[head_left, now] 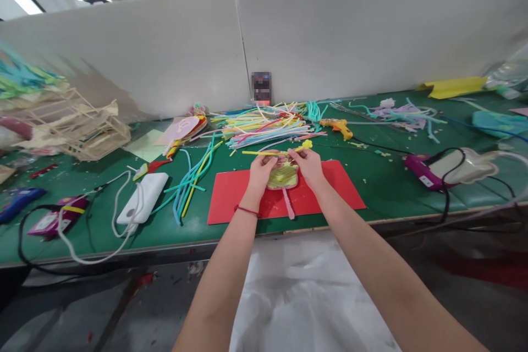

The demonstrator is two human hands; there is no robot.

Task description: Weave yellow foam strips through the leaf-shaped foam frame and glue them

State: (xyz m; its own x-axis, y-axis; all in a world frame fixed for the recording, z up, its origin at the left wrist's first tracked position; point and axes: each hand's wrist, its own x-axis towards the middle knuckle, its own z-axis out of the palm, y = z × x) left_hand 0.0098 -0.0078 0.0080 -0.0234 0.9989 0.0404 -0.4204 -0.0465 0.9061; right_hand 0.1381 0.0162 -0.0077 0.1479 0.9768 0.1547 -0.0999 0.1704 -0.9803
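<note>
Both hands work over the red mat (231, 198), which lies against the front edge of the bench (371, 187), near its middle. The left hand (259, 173) and right hand (309, 168) each pinch the yellow strip (264, 153) between thumb and fingers, stretched level between them. Its free end sticks out toward the bench's left end. Just under the hands sits the small yellow fan piece (284, 177) with its pink handle (289, 204) pointing to the front edge.

Done well, I judge, the strip stays taut and low over the fan piece, the pinches close to where it meets the piece, so it lies flat beside the rows already there and does not twist.

The mat is bare on both sides of the hands, which gives room to turn the piece. Behind it, toward the back edge, the pile of coloured strips (264, 124) and the orange glue gun (339, 127) lie near. The handle's tip is close to the front edge, so a hard tug could slide the piece off.
</note>
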